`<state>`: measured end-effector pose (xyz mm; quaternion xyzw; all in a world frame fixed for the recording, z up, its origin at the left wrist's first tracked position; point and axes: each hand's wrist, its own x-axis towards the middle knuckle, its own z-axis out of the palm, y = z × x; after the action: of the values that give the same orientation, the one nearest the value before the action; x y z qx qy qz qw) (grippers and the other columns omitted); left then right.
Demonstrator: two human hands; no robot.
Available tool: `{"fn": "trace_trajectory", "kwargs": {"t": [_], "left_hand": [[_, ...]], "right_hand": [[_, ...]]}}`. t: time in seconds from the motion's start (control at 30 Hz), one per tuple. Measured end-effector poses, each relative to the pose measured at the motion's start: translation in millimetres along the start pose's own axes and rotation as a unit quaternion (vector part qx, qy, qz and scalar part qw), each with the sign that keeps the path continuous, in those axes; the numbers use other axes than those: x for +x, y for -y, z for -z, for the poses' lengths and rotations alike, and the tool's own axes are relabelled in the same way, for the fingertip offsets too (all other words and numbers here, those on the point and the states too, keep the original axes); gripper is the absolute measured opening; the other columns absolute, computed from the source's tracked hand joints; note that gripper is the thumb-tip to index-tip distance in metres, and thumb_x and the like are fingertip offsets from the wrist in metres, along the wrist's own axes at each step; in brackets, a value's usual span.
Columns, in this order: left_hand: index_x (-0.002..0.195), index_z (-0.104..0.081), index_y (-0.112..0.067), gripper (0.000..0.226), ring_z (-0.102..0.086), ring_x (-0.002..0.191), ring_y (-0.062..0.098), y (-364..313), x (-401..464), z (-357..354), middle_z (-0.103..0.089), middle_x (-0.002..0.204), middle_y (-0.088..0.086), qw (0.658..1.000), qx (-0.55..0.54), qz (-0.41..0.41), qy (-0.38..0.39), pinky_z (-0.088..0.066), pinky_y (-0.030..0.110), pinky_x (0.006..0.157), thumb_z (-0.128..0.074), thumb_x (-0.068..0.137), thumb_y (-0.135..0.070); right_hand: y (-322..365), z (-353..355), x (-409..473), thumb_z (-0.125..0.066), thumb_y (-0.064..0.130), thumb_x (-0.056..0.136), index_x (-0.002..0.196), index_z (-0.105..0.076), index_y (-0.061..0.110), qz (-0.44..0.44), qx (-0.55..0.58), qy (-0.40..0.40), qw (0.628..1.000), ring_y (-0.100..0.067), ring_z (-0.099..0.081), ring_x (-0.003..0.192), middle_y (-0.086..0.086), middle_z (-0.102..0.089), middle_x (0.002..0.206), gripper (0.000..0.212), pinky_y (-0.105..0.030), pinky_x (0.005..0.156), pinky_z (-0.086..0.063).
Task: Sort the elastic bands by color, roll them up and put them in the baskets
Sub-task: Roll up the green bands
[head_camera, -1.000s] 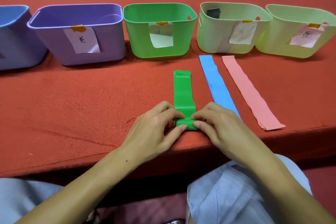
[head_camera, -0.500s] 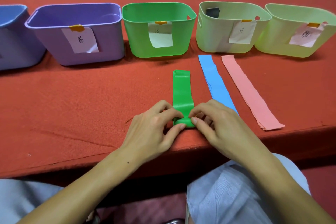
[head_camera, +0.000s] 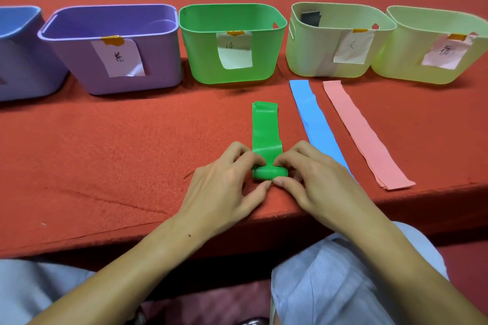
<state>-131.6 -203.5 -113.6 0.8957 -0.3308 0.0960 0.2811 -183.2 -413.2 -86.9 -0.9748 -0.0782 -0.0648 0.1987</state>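
Observation:
A green elastic band [head_camera: 265, 129] lies on the red table, pointing away from me, its near end rolled into a small coil. My left hand [head_camera: 224, 187] and my right hand [head_camera: 314, 179] pinch that coil from either side with fingers and thumbs. To the right lie a flat blue band [head_camera: 311, 119] and a flat pink band [head_camera: 361, 132]. A row of labelled baskets stands behind: blue [head_camera: 15, 53], purple [head_camera: 113, 47], green [head_camera: 232, 42] and two pale green ones [head_camera: 338, 39] [head_camera: 435, 45].
The left pale green basket has a dark grey roll [head_camera: 310, 18] inside. The red table's front edge [head_camera: 105, 240] runs just below my hands, with my lap under it. Red cloth stretches to the left of the green band.
The coil at the near end of the green band has grown thicker and the flat part is shorter. Both hands have crept slightly forward with it.

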Motion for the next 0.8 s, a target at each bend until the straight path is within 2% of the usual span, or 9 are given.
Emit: {"fn": "trace_trajectory", "kwargs": {"t": [0.07,0.13,0.27,0.4,0.5,0.6,0.7,0.8], "left_hand": [[0.127,-0.056,-0.033,0.04,-0.061,0.092,0.01,0.6,0.4,-1.2,-0.054,0.118,-0.016,1.0,0.002,0.002,0.008,-0.056,0.042,0.065,-0.068,0.094,-0.053],[0.13,-0.054,-0.035,0.042,-0.059,0.091,0.007,1.4,0.8,-1.2,-0.055,0.117,-0.017,1.0,-0.023,0.012,-0.001,-0.056,0.041,0.068,-0.07,0.093,-0.048],[0.118,-0.062,-0.035,0.027,-0.056,0.078,0.005,2.8,2.0,-2.2,-0.055,0.118,-0.018,1.0,-0.023,0.01,-0.015,-0.055,0.038,0.064,-0.071,0.096,-0.046],[0.114,-0.062,-0.034,0.023,-0.06,0.09,0.006,6.7,5.9,-3.2,-0.06,0.109,-0.018,0.999,-0.033,0.01,-0.015,-0.055,0.041,0.07,-0.07,0.096,-0.045],[0.117,-0.06,-0.036,0.023,-0.063,0.092,0.01,7.1,5.9,-2.4,-0.062,0.109,-0.017,1.0,-0.026,0.003,-0.013,-0.056,0.042,0.069,-0.068,0.097,-0.045],[0.118,-0.06,-0.037,0.024,-0.066,0.094,0.015,5.1,5.7,-2.3,-0.063,0.111,-0.016,1.0,-0.008,-0.002,-0.01,-0.056,0.042,0.066,-0.062,0.098,-0.048],[0.117,-0.063,-0.037,0.024,-0.066,0.092,0.016,4.1,8.6,-3.1,-0.063,0.108,-0.016,1.0,0.0,0.014,-0.016,-0.056,0.042,0.065,-0.061,0.097,-0.05],[0.118,-0.065,-0.036,0.024,-0.066,0.087,0.018,2.1,9.6,-3.9,-0.059,0.109,-0.016,1.0,-0.001,0.026,-0.018,-0.056,0.043,0.064,-0.064,0.098,-0.049]], "right_hand": [[0.5,-0.8,1.1,-0.058,0.048,0.099,0.124,-0.06,0.031,-0.008,-0.014,0.005,1.0,-0.018,-0.064,0.091,0.015,-0.049,0.115,0.03,-0.047,0.079,-0.055],[1.3,-1.5,2.1,-0.054,0.049,0.101,0.127,-0.059,0.03,-0.015,-0.028,0.012,0.999,-0.021,-0.064,0.095,0.013,-0.048,0.119,0.032,-0.046,0.08,-0.055],[1.1,-4.5,2.1,-0.048,0.049,0.104,0.131,-0.056,0.03,-0.015,-0.042,0.015,0.999,-0.023,-0.063,0.096,0.011,-0.046,0.12,0.034,-0.046,0.079,-0.054],[-0.6,-5.5,5.0,-0.047,0.05,0.103,0.13,-0.058,0.029,-0.019,-0.039,0.012,0.999,-0.025,-0.064,0.097,0.009,-0.049,0.12,0.036,-0.047,0.082,-0.054],[-0.7,-5.4,5.9,-0.053,0.048,0.101,0.125,-0.059,0.028,-0.021,-0.022,-0.002,1.0,-0.025,-0.064,0.1,0.008,-0.056,0.116,0.032,-0.047,0.084,-0.054],[-0.1,-5.0,4.7,-0.057,0.046,0.1,0.121,-0.051,0.031,-0.014,-0.003,-0.018,1.0,-0.026,-0.064,0.098,0.008,-0.058,0.11,0.027,-0.048,0.083,-0.054],[1.9,-5.4,4.2,-0.051,0.049,0.102,0.119,-0.051,0.036,-0.014,-0.02,-0.018,1.0,-0.024,-0.064,0.097,0.01,-0.054,0.111,0.022,-0.046,0.08,-0.055],[3.4,-4.0,3.1,-0.057,0.048,0.098,0.122,-0.056,0.034,-0.019,-0.016,-0.032,0.999,-0.019,-0.064,0.088,0.009,-0.046,0.119,0.028,-0.043,0.076,-0.055]]}}
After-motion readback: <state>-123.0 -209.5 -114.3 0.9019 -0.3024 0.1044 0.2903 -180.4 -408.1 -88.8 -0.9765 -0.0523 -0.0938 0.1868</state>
